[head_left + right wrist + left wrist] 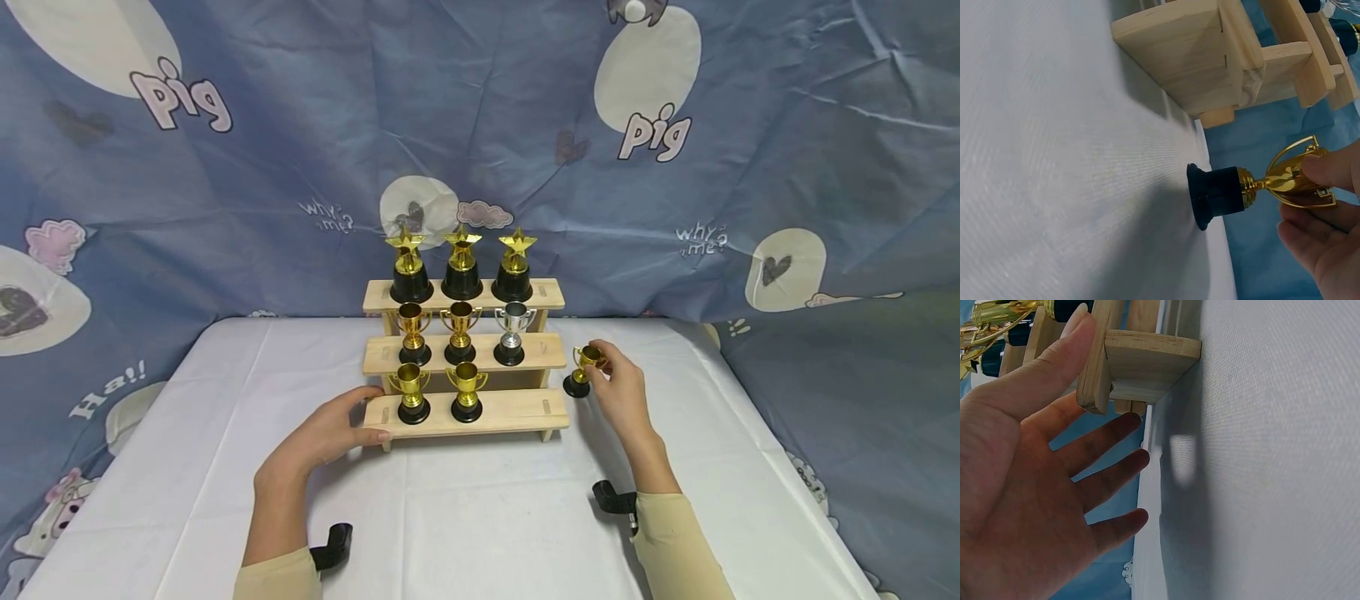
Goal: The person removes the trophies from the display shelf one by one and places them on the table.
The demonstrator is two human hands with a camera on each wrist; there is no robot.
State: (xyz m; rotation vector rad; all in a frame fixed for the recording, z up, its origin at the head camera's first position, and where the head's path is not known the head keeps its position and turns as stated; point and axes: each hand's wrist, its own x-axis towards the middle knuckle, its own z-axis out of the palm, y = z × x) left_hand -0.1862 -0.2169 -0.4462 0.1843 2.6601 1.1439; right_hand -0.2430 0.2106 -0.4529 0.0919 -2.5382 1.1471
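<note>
A three-tier wooden display stand [517,408] stands on the white-covered table. My left hand [330,429] holds the left end of its lowest board, thumb at the front edge and index finger toward the back; the other fingers are spread in the left wrist view. To the right of the stand, my right hand [618,392] pinches a small gold trophy cup [1285,178] by its bowl. Its black base [1216,194] points down, close to the tablecloth; whether it touches I cannot tell. Two gold trophy cups [467,387] stand on the lowest board, left and middle.
On the middle board stand two orange-gold cups [461,329] and a silver cup [513,327] at right. Three star trophies [462,267] line the top board. A blue printed cloth [480,150] hangs behind the white tablecloth [465,517].
</note>
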